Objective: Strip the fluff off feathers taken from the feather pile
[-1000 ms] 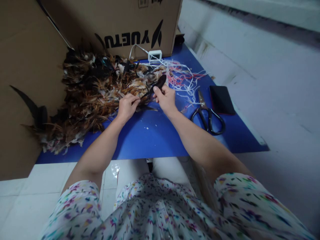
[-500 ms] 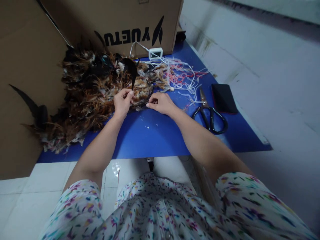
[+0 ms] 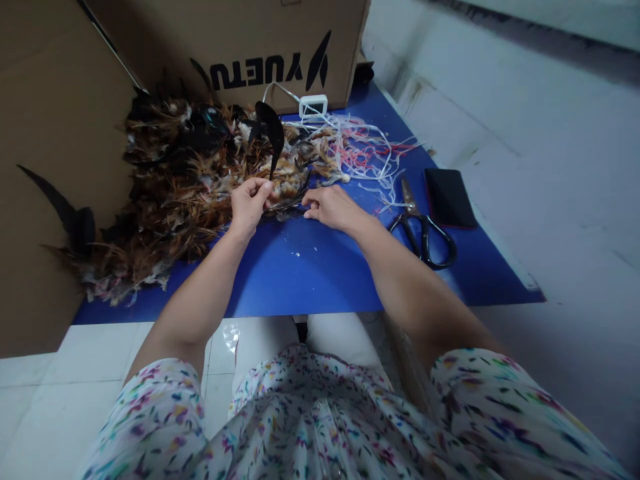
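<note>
Black and slender-stemmed, a feather stands pinched by its thin end in the left hand at the near edge of the feather pile, where the right hand curls its fingers, grip unclear, seemingly picking feathers singly, next wanting a light pinch.

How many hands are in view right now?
2: the left hand pinches a black feather; the right hand is at the near edge of the feather pile. No others show.
</note>
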`<state>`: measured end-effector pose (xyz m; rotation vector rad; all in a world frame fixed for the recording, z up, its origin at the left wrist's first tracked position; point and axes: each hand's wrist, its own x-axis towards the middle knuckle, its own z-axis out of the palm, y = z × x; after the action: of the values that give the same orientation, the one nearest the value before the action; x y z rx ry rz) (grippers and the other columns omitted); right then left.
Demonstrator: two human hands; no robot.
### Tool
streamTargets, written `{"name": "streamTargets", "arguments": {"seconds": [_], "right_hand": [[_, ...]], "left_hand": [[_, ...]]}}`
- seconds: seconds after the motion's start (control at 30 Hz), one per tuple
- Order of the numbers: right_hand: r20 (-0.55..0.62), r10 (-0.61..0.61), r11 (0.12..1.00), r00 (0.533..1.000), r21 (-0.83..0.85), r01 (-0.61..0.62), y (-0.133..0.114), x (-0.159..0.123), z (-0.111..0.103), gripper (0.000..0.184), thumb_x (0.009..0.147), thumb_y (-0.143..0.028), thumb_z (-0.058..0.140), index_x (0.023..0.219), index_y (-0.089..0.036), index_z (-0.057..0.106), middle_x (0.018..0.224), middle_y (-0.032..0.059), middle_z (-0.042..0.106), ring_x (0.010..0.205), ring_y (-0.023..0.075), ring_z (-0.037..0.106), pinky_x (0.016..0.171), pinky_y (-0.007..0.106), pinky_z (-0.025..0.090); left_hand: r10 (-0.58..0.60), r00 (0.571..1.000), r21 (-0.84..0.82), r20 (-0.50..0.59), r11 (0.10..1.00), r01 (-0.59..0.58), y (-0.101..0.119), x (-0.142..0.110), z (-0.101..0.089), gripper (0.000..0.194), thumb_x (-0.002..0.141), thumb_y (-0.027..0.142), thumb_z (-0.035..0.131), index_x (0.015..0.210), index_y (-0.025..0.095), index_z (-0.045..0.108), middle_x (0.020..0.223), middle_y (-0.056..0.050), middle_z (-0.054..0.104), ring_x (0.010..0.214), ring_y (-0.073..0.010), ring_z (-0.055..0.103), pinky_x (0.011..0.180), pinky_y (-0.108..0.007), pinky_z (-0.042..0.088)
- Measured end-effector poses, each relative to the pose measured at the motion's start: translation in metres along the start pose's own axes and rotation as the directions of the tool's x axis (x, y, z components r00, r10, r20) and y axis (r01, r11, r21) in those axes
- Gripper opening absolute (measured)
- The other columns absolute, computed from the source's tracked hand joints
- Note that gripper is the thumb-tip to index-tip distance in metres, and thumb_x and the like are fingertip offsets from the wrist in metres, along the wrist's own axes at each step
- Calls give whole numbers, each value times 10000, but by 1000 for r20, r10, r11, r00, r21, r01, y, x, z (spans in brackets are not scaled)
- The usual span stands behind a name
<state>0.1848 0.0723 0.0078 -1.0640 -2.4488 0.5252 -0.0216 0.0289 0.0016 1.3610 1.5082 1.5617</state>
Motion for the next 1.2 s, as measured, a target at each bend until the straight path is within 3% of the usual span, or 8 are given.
{"name": "streamTargets", "arguments": {"seconds": [0.13, 0.33, 0.63, 0.83, 1.0, 1.2], "right_hand": [[-56, -78, 992, 995, -102, 72, 2, -1, -5, 82, 836, -130, 711, 860, -191, 761, 885, 66, 708, 840, 217, 631, 769, 343, 447], [-229, -141, 989, 963, -79, 127, 3, 0, -5, 111, 883, -145, 638, 861, -203, 731, 943, 78, 677, 915, 238, 628, 859, 388, 494], [-412, -169, 986, 895, -55, 160, 3, -1, -3, 133, 943, -198, 555, 892, -221, 676, 979, 80, 688, 970, 256, 636, 916, 437, 504], [-454, -201, 979, 868, -119, 165, 2, -1, -3, 162, 956, -189, 533, 912, -211, 687, 966, 91, 693, 956, 255, 642, 904, 417, 515], [-446, -241, 964, 862, -209, 162, 0, -2, -3, 173, 972, -199, 521, 941, -197, 692, 974, 112, 696, 971, 268, 641, 915, 422, 505], [-436, -251, 953, 864, -269, 141, 0, -2, 1, 209, 1004, -241, 475, 968, -214, 679, 992, 108, 694, 995, 283, 627, 916, 447, 481]], "left_hand": [[-16, 999, -22, 30, 1000, 17, 4, -3, 2, 175, 883, 325, 688, 778, 194, 638, 678, 5, 657, 483, -73, 507, 469, -207, 371], [-75, 993, -73, 90, 994, 81, 9, -6, 5, 166, 866, 289, 696, 751, 188, 634, 708, 5, 666, 486, -64, 531, 416, -182, 345], [-305, 930, -189, 204, 920, 343, 15, -11, 6, 163, 846, 276, 719, 765, 189, 607, 681, 25, 647, 469, -62, 556, 410, -164, 407], [-363, 881, -247, 304, 863, 441, 21, -14, 6, 131, 856, 227, 696, 785, 181, 596, 800, -1, 732, 508, -72, 619, 431, -168, 471], [-387, 850, -237, 358, 842, 484, 24, -15, 6, 167, 836, 254, 738, 789, 171, 601, 771, -8, 734, 526, -61, 622, 457, -148, 478], [-399, 843, -243, 361, 832, 498, 27, -18, 7, 207, 816, 271, 768, 803, 182, 581, 668, 20, 686, 497, -64, 599, 448, -150, 463]]}}
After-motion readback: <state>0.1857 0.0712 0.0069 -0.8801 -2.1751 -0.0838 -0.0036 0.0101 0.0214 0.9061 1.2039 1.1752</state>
